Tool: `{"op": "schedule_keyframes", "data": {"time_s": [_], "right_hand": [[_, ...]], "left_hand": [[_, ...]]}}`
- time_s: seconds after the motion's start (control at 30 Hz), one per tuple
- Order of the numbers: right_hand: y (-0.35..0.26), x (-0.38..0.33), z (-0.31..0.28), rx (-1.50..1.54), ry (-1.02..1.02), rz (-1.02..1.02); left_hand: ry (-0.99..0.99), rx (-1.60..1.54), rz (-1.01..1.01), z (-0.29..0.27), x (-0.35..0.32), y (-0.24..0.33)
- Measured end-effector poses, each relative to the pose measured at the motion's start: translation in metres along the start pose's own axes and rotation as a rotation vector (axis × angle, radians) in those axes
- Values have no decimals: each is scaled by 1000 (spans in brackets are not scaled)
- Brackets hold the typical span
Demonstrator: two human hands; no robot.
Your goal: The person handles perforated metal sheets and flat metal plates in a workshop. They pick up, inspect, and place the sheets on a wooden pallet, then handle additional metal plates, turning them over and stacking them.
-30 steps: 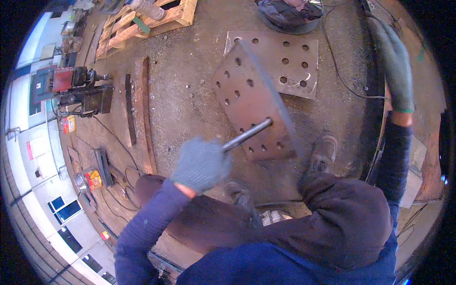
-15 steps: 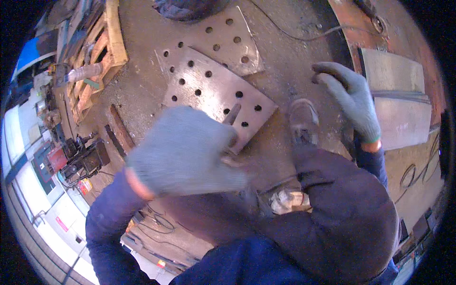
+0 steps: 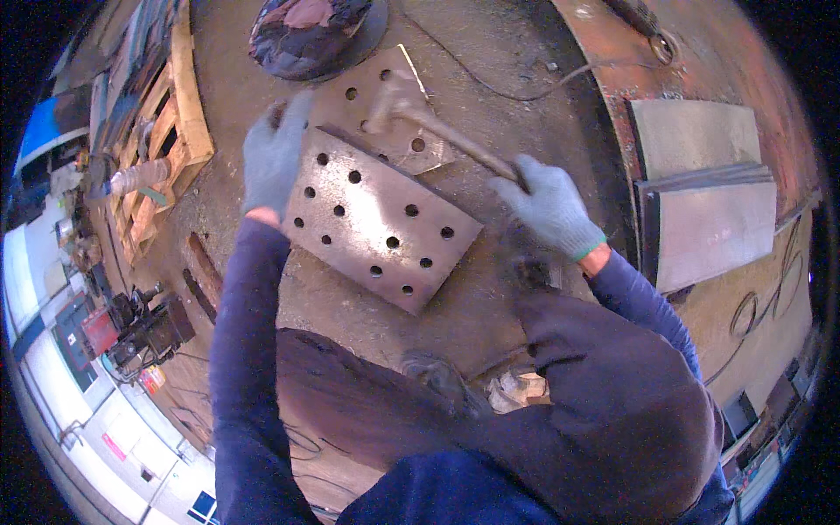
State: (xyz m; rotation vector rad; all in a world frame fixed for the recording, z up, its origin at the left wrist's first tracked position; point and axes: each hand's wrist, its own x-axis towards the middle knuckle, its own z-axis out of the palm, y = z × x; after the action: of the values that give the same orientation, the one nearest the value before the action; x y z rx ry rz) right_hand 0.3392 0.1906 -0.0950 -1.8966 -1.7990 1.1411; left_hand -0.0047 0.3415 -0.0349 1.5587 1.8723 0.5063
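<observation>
My right hand [image 3: 549,205], in a grey glove with a green cuff edge, is closed round the wooden handle of a hammer [image 3: 472,147]. The hammer's head, blurred, is above the farther steel plate [image 3: 435,156]. At the left side of the nearer steel plate [image 3: 363,206], my gloved left hand [image 3: 276,166] has its fingers pointing away from me and slightly bent, apart at the tips. Nothing shows in it; whether it touches the plate I cannot tell. Both plates have several round holes, and the nearer one overlaps the farther one.
A round dark container holding cloth [image 3: 315,39] sits beyond the plates. A wooden pallet [image 3: 185,96] stands at the far left. Grey metal sheets [image 3: 713,232] lie at the right, and a cable [image 3: 516,94] crosses the floor. Rusty bars [image 3: 203,267] lie at the left.
My left hand has swung away from over the nearer plate to its far left side. My right hand, empty before, now grips the hammer. The view has shifted slightly.
</observation>
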Motion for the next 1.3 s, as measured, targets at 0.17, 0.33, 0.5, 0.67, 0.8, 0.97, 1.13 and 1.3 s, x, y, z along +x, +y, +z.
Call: {"op": "schedule_keyframes", "data": {"time_s": [0.17, 0.33, 0.5, 0.67, 0.8, 0.97, 1.13, 1.3], "right_hand": [[60, -3, 21, -112, 160, 127], [92, 1, 6, -342, 352, -11], [13, -3, -39, 60, 195, -75], [-77, -2, -99, 507, 251, 100], [-132, -6, -150, 499, 229, 121], [-214, -25, -195, 460, -61, 213], [-265, -26, -198, 478, -241, 337], [-326, -27, -180, 490, -307, 395]], "left_hand": [[68, 365, -91, 33, 45, -121], [16, 521, -218, 70, 49, -107], [39, 522, -197, 71, 63, -113], [159, 399, -211, 50, 51, -139], [136, 438, -329, 6, -7, -147], [-35, 404, -527, -71, -102, -166], [46, 64, -911, -109, -143, -169], [215, -589, -1154, -105, -119, -168]]}}
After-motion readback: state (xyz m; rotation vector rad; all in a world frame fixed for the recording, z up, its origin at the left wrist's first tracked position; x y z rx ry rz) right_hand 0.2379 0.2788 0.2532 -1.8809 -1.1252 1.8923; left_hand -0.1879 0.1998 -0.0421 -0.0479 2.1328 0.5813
